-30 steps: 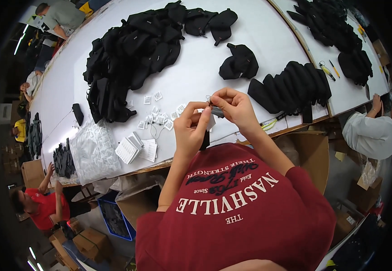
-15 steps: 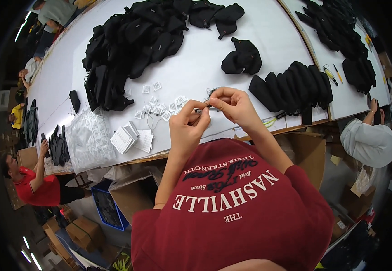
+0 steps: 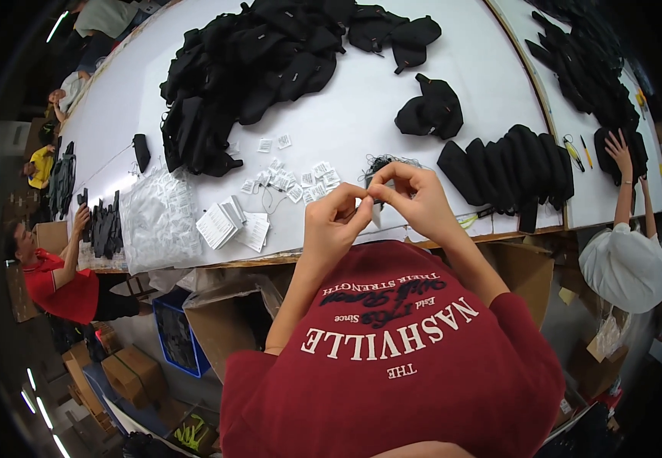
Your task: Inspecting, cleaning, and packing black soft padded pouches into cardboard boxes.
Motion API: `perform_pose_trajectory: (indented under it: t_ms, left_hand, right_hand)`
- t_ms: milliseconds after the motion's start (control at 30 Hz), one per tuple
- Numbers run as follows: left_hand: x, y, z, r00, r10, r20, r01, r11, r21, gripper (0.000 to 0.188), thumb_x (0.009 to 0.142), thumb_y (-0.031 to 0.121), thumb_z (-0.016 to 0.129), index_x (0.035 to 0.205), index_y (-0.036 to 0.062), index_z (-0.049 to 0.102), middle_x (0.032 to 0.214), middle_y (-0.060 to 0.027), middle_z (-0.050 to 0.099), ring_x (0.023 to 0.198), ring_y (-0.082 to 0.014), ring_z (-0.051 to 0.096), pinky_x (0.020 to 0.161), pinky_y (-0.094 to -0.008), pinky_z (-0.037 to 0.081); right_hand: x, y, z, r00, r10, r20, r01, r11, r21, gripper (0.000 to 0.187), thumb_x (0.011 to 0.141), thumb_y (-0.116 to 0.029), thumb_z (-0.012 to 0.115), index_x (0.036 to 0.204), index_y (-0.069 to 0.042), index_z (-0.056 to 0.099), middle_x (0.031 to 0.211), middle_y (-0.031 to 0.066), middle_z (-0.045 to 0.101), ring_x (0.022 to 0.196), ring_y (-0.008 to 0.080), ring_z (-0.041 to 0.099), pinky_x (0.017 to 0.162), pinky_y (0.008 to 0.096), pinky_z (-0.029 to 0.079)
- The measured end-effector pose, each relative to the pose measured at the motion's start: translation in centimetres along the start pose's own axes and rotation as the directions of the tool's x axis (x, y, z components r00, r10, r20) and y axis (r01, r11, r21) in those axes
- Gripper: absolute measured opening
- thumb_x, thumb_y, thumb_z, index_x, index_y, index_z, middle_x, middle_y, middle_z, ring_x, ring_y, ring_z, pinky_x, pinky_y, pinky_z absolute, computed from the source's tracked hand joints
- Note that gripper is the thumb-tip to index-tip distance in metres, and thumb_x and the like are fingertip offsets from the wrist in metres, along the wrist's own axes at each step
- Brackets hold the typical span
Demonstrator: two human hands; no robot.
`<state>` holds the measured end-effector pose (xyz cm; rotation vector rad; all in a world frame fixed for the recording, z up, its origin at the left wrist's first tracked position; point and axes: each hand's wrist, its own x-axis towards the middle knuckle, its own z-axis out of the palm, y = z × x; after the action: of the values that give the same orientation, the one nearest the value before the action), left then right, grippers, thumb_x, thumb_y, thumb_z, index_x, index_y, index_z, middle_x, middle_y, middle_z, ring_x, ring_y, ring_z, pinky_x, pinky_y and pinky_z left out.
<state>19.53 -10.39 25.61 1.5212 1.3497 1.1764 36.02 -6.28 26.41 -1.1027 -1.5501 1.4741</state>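
Note:
My left hand [image 3: 336, 223] and my right hand [image 3: 415, 200] meet above the table's near edge, fingertips pinched together. A small white tag [image 3: 377, 214] hangs just below the fingertips; its string, pinched between both hands, is too fine to see clearly. Right behind my hands lies a tangle of thin black strings [image 3: 393, 162]. Loose white printed tags [image 3: 319, 177], some with black strings, are spread to the left of my left hand. Further left are stacks of white cards [image 3: 220, 223] and a clear plastic bag full of white tags [image 3: 161, 221].
A large heap of black caps [image 3: 251, 69] covers the table's far left. One black cap [image 3: 430, 107] lies alone beyond my right hand, near a row of nested black caps [image 3: 510, 164]. Coworkers stand at both sides. Cardboard boxes [image 3: 526, 278] sit below the table edge.
My fingertips stay pinched while the hands shift slightly, and the white tag now shows below them. At the right, a coworker's hand has reached onto black caps. The whole view has shifted a little.

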Motion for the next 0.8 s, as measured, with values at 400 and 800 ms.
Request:
perform_pose_trajectory:
  t_ms: [400, 800]
  left_hand:
    - [0.5, -6.4, -1.2, 0.964, -0.203, 0.172, 0.265, 0.787, -0.558, 0.010, 0.091, 0.010, 0.054, 0.095, 0.0016, 0.056, 0.076, -0.0022, 0.056, 0.070, -0.0093, 0.054, 0.068, -0.0217, 0.043]
    - [2.8, -13.4, 2.0, 0.873, -0.244, 0.422, 0.271, 0.963, -0.005, 0.047, 0.081, 0.032, 0.068, 0.121, 0.0110, 0.053, 0.120, -0.0050, 0.055, 0.113, -0.0211, 0.048, 0.096, -0.0369, 0.038]
  right_hand:
    - [2.7, -0.8, -0.2, 0.990, -0.003, 0.144, -0.051, 0.926, 0.375, 0.015, 0.090, -0.018, 0.059, 0.088, -0.003, 0.060, 0.074, 0.0025, 0.063, 0.050, 0.0008, 0.041, 0.047, 0.0155, 0.031]
    - [3.0, 7.4, -1.8, 0.979, 0.200, 0.047, -0.202, 0.899, 0.388, 0.019, 0.092, -0.021, 0.057, 0.094, -0.003, 0.060, 0.086, 0.0081, 0.067, 0.060, 0.0063, 0.053, 0.058, 0.0193, 0.044]
